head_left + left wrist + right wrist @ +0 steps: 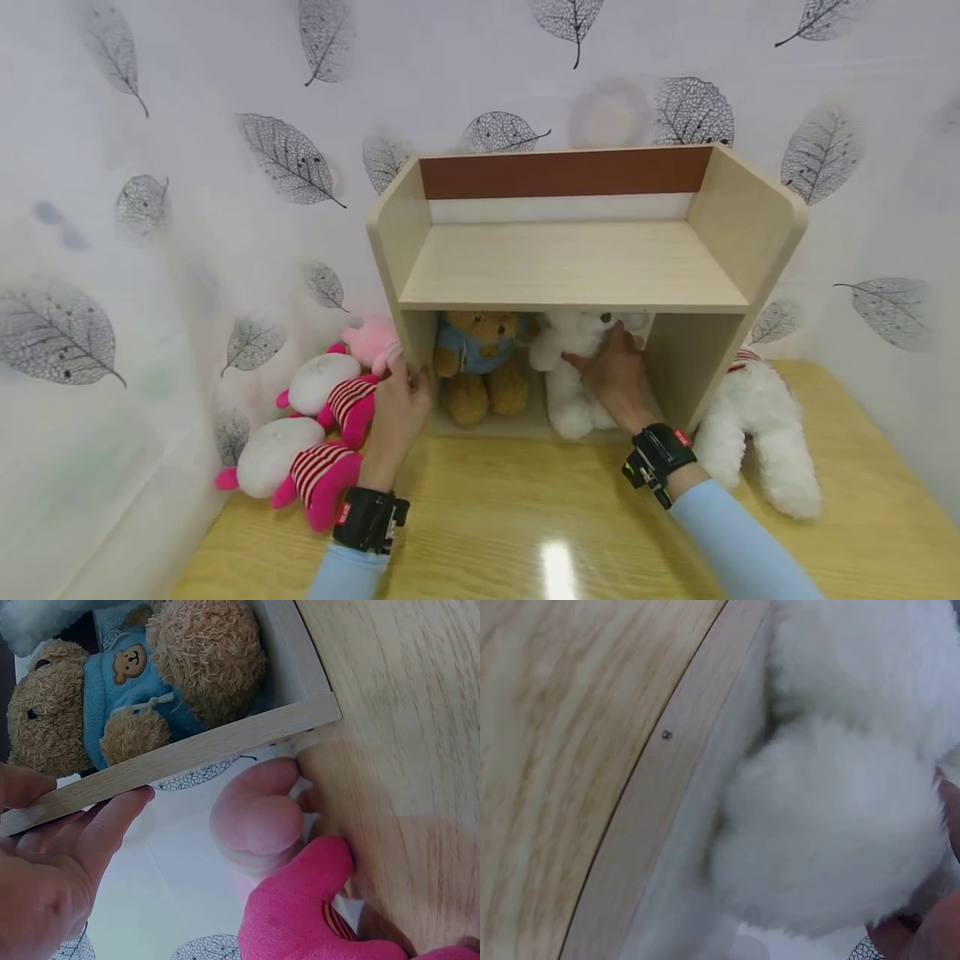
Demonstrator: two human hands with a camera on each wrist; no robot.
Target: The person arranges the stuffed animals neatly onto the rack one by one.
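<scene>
Sitting upright beside brown bear (482,360), white bear (564,389) is pinched by the nearer right grip (617,377), farther left grip (399,408) pinching shelf wall (202,750).

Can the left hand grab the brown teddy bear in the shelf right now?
Probably not quite yet: the left hand grips the shelf by its left side, beside the brown teddy bear. If it let go, the open front should leave the way free.
</scene>
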